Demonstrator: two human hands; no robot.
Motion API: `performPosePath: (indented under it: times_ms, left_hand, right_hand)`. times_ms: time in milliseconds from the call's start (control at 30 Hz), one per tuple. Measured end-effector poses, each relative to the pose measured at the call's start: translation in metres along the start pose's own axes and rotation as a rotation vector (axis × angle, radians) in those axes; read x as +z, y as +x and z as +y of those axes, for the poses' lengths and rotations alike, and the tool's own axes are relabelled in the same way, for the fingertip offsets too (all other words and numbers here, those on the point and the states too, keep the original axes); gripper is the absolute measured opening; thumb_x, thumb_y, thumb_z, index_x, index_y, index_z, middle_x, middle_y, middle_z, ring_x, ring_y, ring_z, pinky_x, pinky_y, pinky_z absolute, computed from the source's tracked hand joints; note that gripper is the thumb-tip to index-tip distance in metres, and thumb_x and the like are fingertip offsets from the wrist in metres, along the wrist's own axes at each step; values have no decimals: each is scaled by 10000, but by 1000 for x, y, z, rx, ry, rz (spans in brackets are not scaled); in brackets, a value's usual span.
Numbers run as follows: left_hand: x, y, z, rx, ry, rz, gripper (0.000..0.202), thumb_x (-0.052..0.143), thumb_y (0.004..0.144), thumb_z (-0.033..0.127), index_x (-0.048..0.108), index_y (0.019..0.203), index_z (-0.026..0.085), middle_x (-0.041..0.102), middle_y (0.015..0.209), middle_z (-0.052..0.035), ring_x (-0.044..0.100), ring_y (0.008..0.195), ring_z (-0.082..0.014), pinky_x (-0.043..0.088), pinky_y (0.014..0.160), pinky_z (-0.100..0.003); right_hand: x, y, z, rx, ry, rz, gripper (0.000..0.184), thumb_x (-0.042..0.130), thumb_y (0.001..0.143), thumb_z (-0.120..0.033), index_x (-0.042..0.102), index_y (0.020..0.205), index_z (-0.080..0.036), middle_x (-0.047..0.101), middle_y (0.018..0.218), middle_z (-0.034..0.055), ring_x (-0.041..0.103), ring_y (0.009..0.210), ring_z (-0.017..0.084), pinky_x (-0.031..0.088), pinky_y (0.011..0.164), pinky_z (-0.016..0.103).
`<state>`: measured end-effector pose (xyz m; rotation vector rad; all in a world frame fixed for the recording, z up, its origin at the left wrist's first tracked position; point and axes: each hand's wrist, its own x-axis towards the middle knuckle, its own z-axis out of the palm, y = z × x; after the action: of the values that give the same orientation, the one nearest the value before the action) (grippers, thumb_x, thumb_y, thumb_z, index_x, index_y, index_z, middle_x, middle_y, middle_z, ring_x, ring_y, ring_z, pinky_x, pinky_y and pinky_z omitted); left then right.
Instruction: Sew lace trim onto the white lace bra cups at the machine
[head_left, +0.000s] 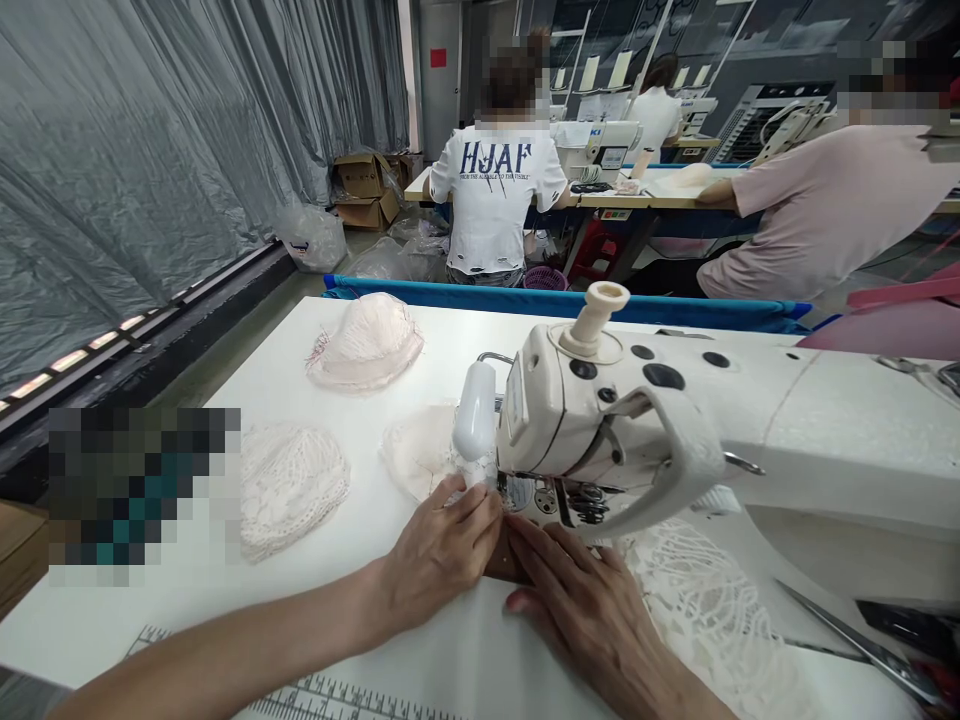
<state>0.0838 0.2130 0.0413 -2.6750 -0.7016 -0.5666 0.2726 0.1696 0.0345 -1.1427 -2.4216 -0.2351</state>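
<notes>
Lace lies left of the sewing machine, just beyond the nearer left hand, long axis unclear; those fingers curl, grip uncertain, while the right hand lies flat before the machine.

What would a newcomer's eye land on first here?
Probably the white sewing machine filling the right side of the table. By its head, the left hand and right hand meet at a brown piece. Farther left lie a lacy white piece and a pinkish piece.
</notes>
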Motion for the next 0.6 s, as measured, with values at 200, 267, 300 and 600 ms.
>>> performPosePath:
  times_ms: [200,267,300,600]
  left_hand:
    - [7,-4,4,14,65,32,189,486,844,15,611,983,46,646,953,-106,579,919,-193,453,833,-356]
    - [10,-6,6,8,84,34,165,500,825,-1,614,933,51,643,907,-103,588,868,-190,453,824,-363]
    - [11,-7,6,2,87,36,156,498,822,-4,614,907,58,641,898,-103,589,857,-189,453,825,-366]
    - [11,-12,6,-15,140,-13,209,490,847,64,599,1025,61,622,1079,-138,573,959,-218,419,899,-388]
  right_hand:
    - [0,2,2,-4,7,0,468,239,988,-380,629,1044,-129,705,951,109,621,714,186,374,679,342]
    - [0,3,1,-11,17,-8,480,243,983,-406,625,1066,-129,704,952,115,621,724,191,380,664,338]
    - [0,4,0,-15,26,-17,489,248,978,-427,621,1080,-127,701,962,118,621,732,193,384,662,337]
    - [2,2,-2,-7,58,-31,508,273,958,-478,622,1094,-135,692,998,107,619,750,193,394,686,345]
